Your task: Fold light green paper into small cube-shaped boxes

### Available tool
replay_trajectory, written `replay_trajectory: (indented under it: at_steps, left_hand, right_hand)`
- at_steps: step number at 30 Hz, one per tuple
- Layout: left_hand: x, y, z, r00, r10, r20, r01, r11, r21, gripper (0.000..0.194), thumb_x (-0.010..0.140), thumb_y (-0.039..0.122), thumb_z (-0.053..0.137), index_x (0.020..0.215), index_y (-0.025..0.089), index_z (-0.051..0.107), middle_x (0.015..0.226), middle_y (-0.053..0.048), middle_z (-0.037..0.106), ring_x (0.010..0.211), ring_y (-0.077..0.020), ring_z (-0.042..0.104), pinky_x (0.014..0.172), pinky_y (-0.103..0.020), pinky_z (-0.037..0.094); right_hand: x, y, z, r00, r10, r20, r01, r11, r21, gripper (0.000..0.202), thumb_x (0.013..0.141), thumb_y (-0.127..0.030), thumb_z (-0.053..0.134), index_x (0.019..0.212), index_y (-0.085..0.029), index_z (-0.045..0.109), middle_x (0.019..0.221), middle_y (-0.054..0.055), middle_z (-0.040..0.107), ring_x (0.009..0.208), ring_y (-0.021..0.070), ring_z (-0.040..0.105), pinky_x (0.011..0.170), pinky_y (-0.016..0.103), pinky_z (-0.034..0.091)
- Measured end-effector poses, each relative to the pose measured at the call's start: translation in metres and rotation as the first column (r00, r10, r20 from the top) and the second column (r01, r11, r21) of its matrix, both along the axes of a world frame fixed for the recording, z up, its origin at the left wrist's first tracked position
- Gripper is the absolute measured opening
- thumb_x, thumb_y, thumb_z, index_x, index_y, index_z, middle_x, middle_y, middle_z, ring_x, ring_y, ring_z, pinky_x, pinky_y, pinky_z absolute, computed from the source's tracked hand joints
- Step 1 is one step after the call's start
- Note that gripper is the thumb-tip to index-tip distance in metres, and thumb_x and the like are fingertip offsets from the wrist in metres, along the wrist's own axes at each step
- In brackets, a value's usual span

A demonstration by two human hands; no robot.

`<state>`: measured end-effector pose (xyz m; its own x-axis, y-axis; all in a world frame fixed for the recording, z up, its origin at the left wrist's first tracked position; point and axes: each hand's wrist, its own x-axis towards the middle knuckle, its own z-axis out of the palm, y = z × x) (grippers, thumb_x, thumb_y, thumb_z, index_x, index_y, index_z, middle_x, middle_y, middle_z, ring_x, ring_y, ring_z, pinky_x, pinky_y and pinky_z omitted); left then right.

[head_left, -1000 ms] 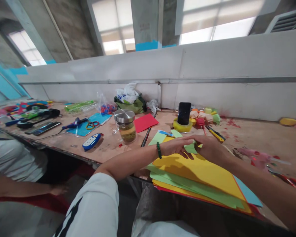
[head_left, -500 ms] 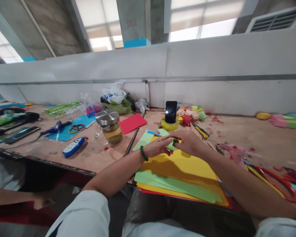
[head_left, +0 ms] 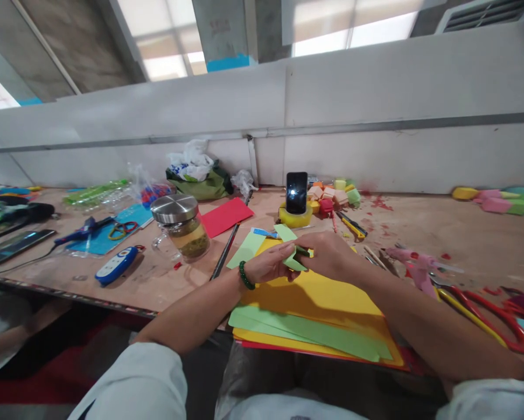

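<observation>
Between my two hands is a small folded piece of light green paper (head_left: 294,262). My left hand (head_left: 271,262), with a dark green bead bracelet (head_left: 245,275) at its wrist, pinches the piece from the left. From the right, the fingers of my right hand (head_left: 327,254) close on its other edge; their tips are partly hidden. Beneath both hands lies a stack of yellow sheets (head_left: 332,297), with light green strips (head_left: 288,328) along its near edge. Another green sheet (head_left: 245,249) and a green strip (head_left: 285,233) lie just beyond.
A glass mug (head_left: 183,233) with a metal lid stands left of the stack, beside red paper (head_left: 226,216). Behind are a phone (head_left: 296,192), yellow tape roll (head_left: 295,217) and folded paper blocks (head_left: 332,195). A pink glue gun (head_left: 417,265) and red-handled scissors (head_left: 498,315) lie right.
The folded green piece has been turned, showing its open folds more plainly. Both hands stay on it. The whole view has shifted slightly, and the co-worker's hand at left has moved.
</observation>
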<state>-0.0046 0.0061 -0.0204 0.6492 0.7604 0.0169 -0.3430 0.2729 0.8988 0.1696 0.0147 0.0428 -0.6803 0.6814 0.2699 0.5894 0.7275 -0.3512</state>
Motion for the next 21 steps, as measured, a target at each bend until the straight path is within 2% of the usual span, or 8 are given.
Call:
replay_trajectory:
  at_steps: [4, 9, 15, 18, 21]
  left_hand:
    - [0.002, -0.002, 0.001, 0.999, 0.009, -0.037, -0.009, 1.000, -0.006, 0.058, 0.071, 0.058, 0.072, 0.105, 0.014, 0.058, 0.076, -0.003, 0.065, 0.055, -0.0101, 0.058, 0.050, -0.021, 0.044]
    - [0.004, -0.007, 0.004, 0.997, -0.005, -0.078, 0.005, 1.000, -0.002, 0.056, 0.072, 0.062, 0.068, 0.100, 0.015, 0.054, 0.075, -0.003, 0.065, 0.051, -0.0093, 0.056, 0.048, -0.021, 0.042]
    - [0.004, -0.006, 0.003, 0.997, 0.044, -0.065, -0.043, 0.999, 0.017, 0.057, 0.072, 0.061, 0.069, 0.101, 0.015, 0.055, 0.073, -0.001, 0.062, 0.054, -0.0089, 0.055, 0.049, -0.020, 0.041]
    - [0.004, -0.004, 0.003, 0.997, 0.062, -0.047, -0.061, 0.998, 0.023, 0.059, 0.073, 0.059, 0.069, 0.109, 0.015, 0.056, 0.074, 0.000, 0.060, 0.056, -0.0087, 0.055, 0.050, -0.020, 0.042]
    - [0.003, -0.004, 0.003, 0.999, 0.024, -0.038, -0.024, 1.000, 0.004, 0.064, 0.074, 0.058, 0.069, 0.120, 0.016, 0.053, 0.079, -0.001, 0.061, 0.058, -0.0090, 0.057, 0.051, -0.020, 0.043]
  right_hand:
    - [0.005, -0.002, 0.012, 0.991, 0.133, 0.030, -0.128, 0.985, -0.113, 0.025, 0.080, -0.012, 0.045, 0.069, -0.017, 0.067, 0.065, 0.001, 0.067, 0.056, 0.0098, 0.050, 0.054, 0.022, 0.028]
    - [0.007, -0.003, 0.012, 0.993, 0.097, 0.071, -0.095, 0.995, -0.034, 0.028, 0.081, -0.014, 0.044, 0.059, -0.015, 0.062, 0.058, 0.001, 0.062, 0.051, 0.0089, 0.045, 0.052, 0.023, 0.024]
    - [0.004, -0.001, 0.006, 0.991, 0.048, 0.127, -0.062, 0.992, 0.112, 0.031, 0.085, -0.017, 0.042, 0.066, -0.016, 0.066, 0.067, 0.005, 0.067, 0.058, 0.0123, 0.050, 0.055, 0.025, 0.026]
    - [0.005, 0.003, 0.006, 0.995, 0.048, 0.091, -0.057, 0.994, 0.097, 0.022, 0.080, -0.016, 0.048, 0.077, -0.018, 0.070, 0.077, 0.005, 0.070, 0.067, 0.0144, 0.056, 0.059, 0.024, 0.031]
    - [0.006, 0.007, 0.003, 0.999, 0.026, 0.039, -0.028, 0.998, 0.048, 0.022, 0.073, -0.011, 0.052, 0.082, -0.018, 0.070, 0.074, 0.003, 0.069, 0.066, 0.0140, 0.057, 0.058, 0.023, 0.034]
